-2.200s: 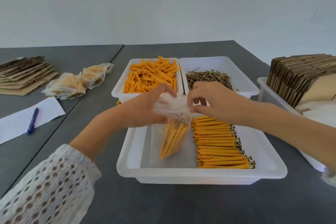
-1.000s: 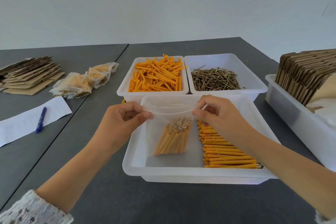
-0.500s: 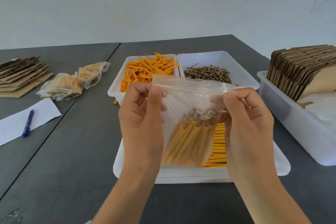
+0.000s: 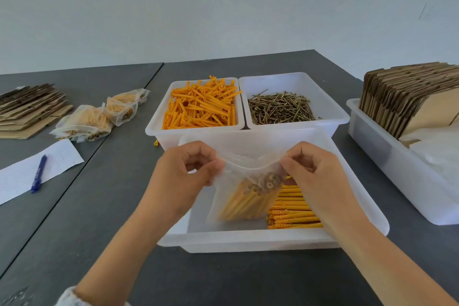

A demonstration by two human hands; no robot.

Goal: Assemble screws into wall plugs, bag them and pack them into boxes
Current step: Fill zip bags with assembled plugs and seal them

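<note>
Nearest the camera, above the front white tray (image 4: 248, 241), a clear zip bag (image 4: 238, 196) is held up by its top edge between both hands. The top-left corner of the bag is pinched by the left hand (image 4: 183, 176), thumb against curled fingers, and the top-right corner is pinched in the same way by the right hand (image 4: 315, 176). A bundle of orange plugs with screw heads showing at their upper ends is seen inside the bag, hanging slantwise over the tray floor. Beside the bag, on the right side of the same tray, a row of assembled plugs (image 4: 293, 213) is laid flat, partly hidden by the right wrist. A lacy white cuff (image 4: 72, 298) is glimpsed at the bottom edge. Farther back on the grey bench (image 4: 74, 231), two smaller trays are set side by side and touching: loose orange wall plugs (image 4: 201, 107) are heaped in the left one and brass-coloured screws (image 4: 278, 107) in the right one. A single stray plug (image 4: 156, 143) is seen on the bench just beside the plug tray. To the right, flattened cardboard boxes (image 4: 402, 92) are stood on edge in another white tray (image 4: 387, 164). To the left, a blue pen (image 4: 39, 174) is laid on a sheet of paper (image 4: 57, 161), filled bags (image 4: 99, 117) are piled behind it, and flat cardboard blanks (image 4: 27, 109) are stacked at the far left.
</note>
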